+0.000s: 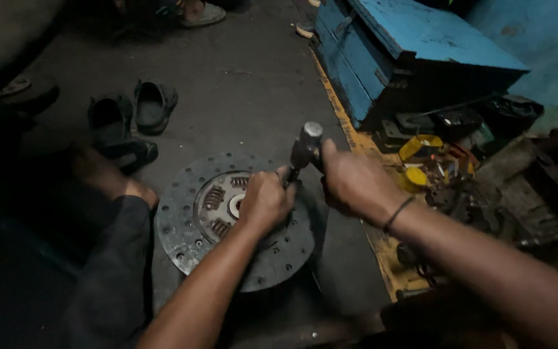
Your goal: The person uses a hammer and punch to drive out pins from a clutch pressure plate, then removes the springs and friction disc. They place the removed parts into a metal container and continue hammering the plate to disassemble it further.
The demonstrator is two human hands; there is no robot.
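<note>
A round grey clutch disc (182, 226) with rivet holes around its rim and coil springs near its hub lies flat on the dark floor. My left hand (265, 200) is closed over the disc's right half, gripping a thin punch-like tool that is mostly hidden by the fingers. My right hand (353, 181), with a dark band on the wrist, grips a hammer just below its steel head (306, 143), which is raised just above the left hand.
My bent knee in dark trousers (114, 220) is left of the disc. Dark slippers (134, 113) lie beyond. A blue wooden box (395, 52) stands at upper right, with yellow tins (418, 147) and scattered metal parts (479, 194) beside it.
</note>
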